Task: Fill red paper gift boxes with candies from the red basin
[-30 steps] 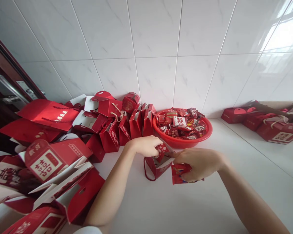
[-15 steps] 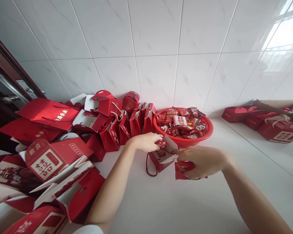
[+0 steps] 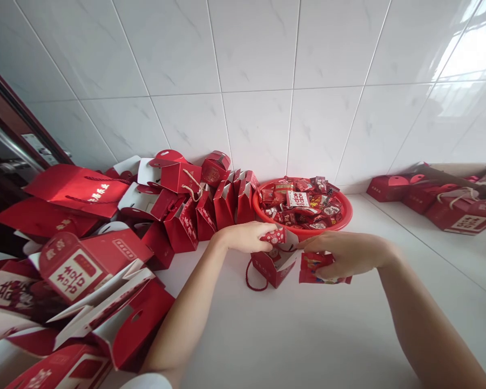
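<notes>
The left hand [image 3: 245,237] is bending its fingers nearly closed around a dotted piece [image 3: 276,236] at the open box [image 3: 273,271]; whether that is a packet or a flap, I cannot tell. The right hand [image 3: 346,251] is pinching 1 packet [image 3: 309,267] under its palm, while 1 finger is reaching to the box's near side. The box is resting on the counter [image 3: 267,340] between the 2 hands, its cord [image 3: 256,288] looping out to the left. It is now sitting nearer the tub [image 3: 345,216] than a moment ago, seemingly bringing its opening closer to the piled sweets [image 3: 298,200]. The packet is hanging outside the box.
</notes>
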Demonstrator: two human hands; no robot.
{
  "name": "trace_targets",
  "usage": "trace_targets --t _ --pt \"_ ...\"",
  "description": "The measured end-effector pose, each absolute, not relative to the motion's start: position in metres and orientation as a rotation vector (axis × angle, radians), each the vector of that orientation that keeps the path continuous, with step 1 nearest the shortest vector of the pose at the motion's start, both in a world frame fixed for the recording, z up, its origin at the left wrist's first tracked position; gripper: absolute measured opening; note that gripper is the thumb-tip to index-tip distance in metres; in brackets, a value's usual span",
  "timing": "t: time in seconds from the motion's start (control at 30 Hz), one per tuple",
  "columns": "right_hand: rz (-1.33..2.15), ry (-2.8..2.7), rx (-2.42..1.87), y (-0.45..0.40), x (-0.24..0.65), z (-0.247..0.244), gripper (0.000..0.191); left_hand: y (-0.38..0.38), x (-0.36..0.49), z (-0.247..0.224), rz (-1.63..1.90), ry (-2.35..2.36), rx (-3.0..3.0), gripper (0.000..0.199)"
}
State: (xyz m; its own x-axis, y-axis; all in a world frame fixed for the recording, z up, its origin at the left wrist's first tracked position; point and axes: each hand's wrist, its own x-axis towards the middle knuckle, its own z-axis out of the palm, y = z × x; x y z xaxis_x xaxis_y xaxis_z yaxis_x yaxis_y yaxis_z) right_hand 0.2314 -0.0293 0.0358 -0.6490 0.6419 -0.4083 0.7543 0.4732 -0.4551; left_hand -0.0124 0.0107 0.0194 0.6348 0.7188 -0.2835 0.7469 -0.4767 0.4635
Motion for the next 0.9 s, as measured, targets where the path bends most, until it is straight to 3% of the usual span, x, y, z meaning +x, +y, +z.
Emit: trace_targets --t 0.17,0.43,0.63,0.8,0.9 --pt "-0.957 2.563 1.177 -0.027 0.234 0.034 0.026 0.012 -0.014 0.019 -0.136 1.057 2.281 0.039" --pt "-1.140 2.718 1.095 -0.018 0.249 0.033 0.030 0.012 -0.013 0.016 0.077 0.993 2.294 0.055" --pt "-1.834 3.071 1.180 -0.011 0.251 0.031 0.031 0.013 -0.015 0.016 0.210 0.968 2.269 0.057" --pt "-2.513 2.910 1.427 -0.008 0.233 0.021 0.029 0.012 -0.016 0.016 0.160 0.983 2.305 0.060" --pt "-2.752 2.801 1.488 -0.006 0.224 0.018 0.024 0.012 -0.015 0.015 0.134 0.947 2.284 0.059"
